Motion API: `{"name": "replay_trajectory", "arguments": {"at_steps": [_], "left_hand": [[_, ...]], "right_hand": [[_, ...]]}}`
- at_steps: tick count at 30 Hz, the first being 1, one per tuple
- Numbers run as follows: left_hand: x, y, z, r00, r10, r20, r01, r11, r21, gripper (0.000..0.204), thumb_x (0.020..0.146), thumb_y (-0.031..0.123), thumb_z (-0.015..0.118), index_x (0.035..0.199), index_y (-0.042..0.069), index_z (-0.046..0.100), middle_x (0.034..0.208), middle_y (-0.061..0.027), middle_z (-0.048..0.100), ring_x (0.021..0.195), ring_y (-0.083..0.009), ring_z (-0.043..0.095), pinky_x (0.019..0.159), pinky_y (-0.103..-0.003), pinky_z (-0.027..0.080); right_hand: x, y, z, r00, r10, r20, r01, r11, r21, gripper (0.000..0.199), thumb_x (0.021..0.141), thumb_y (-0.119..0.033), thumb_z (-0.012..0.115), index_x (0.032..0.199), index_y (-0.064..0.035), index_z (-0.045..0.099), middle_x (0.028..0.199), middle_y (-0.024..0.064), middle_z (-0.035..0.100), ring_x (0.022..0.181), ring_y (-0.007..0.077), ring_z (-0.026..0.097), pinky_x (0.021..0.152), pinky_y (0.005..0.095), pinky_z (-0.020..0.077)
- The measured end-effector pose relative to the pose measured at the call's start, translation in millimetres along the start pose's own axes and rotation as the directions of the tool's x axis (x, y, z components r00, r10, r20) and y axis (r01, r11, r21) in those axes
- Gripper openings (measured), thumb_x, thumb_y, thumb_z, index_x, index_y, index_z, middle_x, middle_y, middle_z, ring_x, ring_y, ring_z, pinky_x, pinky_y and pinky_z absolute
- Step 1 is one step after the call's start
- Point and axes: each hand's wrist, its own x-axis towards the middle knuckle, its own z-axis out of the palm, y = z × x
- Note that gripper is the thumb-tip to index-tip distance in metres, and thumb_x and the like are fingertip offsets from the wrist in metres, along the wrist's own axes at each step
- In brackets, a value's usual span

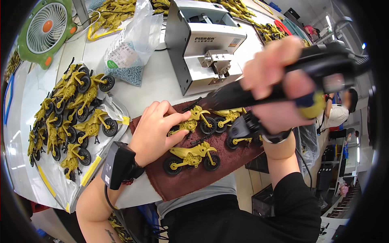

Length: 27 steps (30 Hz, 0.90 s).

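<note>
2 hands: L hand (152,130) + R hand (267,73) are both holding things over a dark red mat (162,178), at the near edge of a white table (91,54).
L grip: thumb + index are pinching a yellow toy motorbike (197,113), narrow gap betw. them; other fingers are bending alongside.
Held bike: is sitting toward the mat's rear, black front wheel pointing R, tail end partly hiding under the fingers.
R grip: fingers are closing round a thick black handheld tool (233,94); both are blurring.
Tool tip: is pointing L, nr the held bike; can't tell if touching, b/c of blur.
Front bike: 1 yellow bike w/ black wheels (194,156) is lying on the mat, nearer the body.
R-side bikes: 1 bike (229,115) is resting just beside the held 1; 1 more (231,141) is showing only partly, nr R wrist.
Wrists: black box (119,164) is sitting on L wrist; black device (245,126) is hanging by R wrist.
Table L: pile of yellow bikes (67,117) is covering a clear plastic sheet (107,141) w/ yellow tape (91,171).
Table rear: clear bag (127,60) w/ small grey-blue pcs is standing betw. green fan (46,30) + grey machine (210,40).
Bkgd R: another person (339,113) is wearing a white top.
</note>
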Motion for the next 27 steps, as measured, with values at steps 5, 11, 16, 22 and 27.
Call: {"name": "replay_trajectory", "arguments": {"at_steps": [5, 11, 16, 22, 27], "left_hand": [[6.2, 3.2, 0.7, 1.000, 0.030, -0.006, -0.030, 0.999, -0.023, 0.035, 0.069, 0.015, 0.072, 0.103, 0.010, 0.066, 0.083, -0.0055, 0.051, 0.082, -0.0235, 0.048, 0.075, -0.034, 0.039], [3.4, 0.2, 1.3, 1.000, 0.020, -0.012, -0.020, 1.000, -0.002, 0.034, 0.068, 0.015, 0.072, 0.102, 0.010, 0.067, 0.082, -0.0050, 0.052, 0.081, -0.0233, 0.049, 0.075, -0.033, 0.039], [3.7, 0.7, 0.8, 1.000, 0.026, -0.011, -0.026, 1.000, 0.012, 0.034, 0.068, 0.014, 0.072, 0.102, 0.010, 0.067, 0.082, -0.0046, 0.052, 0.082, -0.0231, 0.049, 0.075, -0.033, 0.040], [4.3, 2.3, 1.0, 1.000, 0.022, -0.004, -0.022, 1.000, -0.004, 0.035, 0.068, 0.015, 0.073, 0.102, 0.009, 0.067, 0.082, -0.0047, 0.052, 0.082, -0.0229, 0.049, 0.075, -0.033, 0.040], [1.9, -1.0, 0.4, 1.000, 0.022, -0.012, -0.023, 1.000, -0.013, 0.035, 0.070, 0.016, 0.072, 0.103, 0.009, 0.066, 0.083, -0.0051, 0.052, 0.082, -0.0230, 0.049, 0.075, -0.033, 0.040]], "right_hand": [[21.7, -48.4, -41.7, 0.994, -0.050, -0.102, 0.049, 0.999, -0.004, 0.018, 0.082, -0.017, 0.052, 0.094, -0.0051, 0.047, 0.078, 0.0034, 0.043, 0.066, 0.0134, 0.043, 0.068, 0.0306, 0.0344], [32.3, -20.3, -53.2, 0.985, 0.000, -0.171, 0.000, 1.000, -0.001, 0.016, 0.081, -0.015, 0.053, 0.092, -0.0059, 0.048, 0.075, 0.0034, 0.044, 0.062, 0.0144, 0.044, 0.066, 0.0312, 0.0363], [34.2, -10.3, -48.2, 0.979, -0.019, -0.205, 0.006, 0.998, -0.061, 0.014, 0.080, -0.015, 0.054, 0.090, -0.0067, 0.047, 0.073, 0.0034, 0.045, 0.060, 0.0143, 0.044, 0.063, 0.0298, 0.0361], [35.0, -9.1, -44.8, 0.987, 0.005, -0.158, -0.019, 0.996, -0.091, 0.015, 0.079, -0.016, 0.055, 0.087, -0.0074, 0.046, 0.073, 0.0026, 0.045, 0.059, 0.0127, 0.044, 0.062, 0.0283, 0.0356], [9.9, -18.6, -17.5, 0.992, 0.114, -0.061, -0.116, 0.993, -0.021, 0.025, 0.077, -0.021, 0.062, 0.089, -0.0069, 0.045, 0.072, 0.0025, 0.046, 0.055, 0.0127, 0.046, 0.058, 0.0292, 0.0379]]}}
